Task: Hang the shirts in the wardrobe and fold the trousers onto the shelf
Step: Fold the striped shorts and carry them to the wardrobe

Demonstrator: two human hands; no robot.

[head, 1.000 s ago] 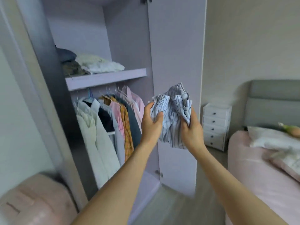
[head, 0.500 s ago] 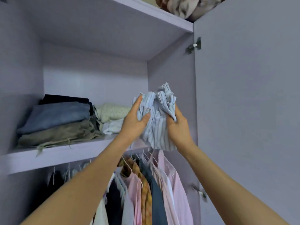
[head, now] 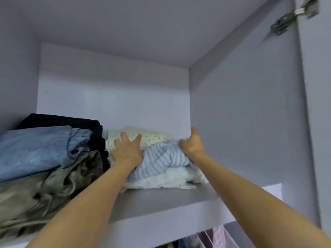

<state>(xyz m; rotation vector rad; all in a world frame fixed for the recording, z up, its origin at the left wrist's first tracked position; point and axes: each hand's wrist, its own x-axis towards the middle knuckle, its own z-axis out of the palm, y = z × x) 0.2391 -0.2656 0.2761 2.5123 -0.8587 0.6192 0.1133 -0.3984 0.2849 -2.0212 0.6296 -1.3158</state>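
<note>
Left hand flat on crumpled blue-striped trousers, right hand gripping them, atop white pile.

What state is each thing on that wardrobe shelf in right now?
Blue-and-white striped folded garment: lying on the white pile, held at both ends.
White fluffy folded pile: on the shelf, underneath.
Lilac wardrobe shelf: loaded.
Blue denim stack: folded, untouched.
Left hand: pressing flat.
Right hand: gripping the fabric.
</note>
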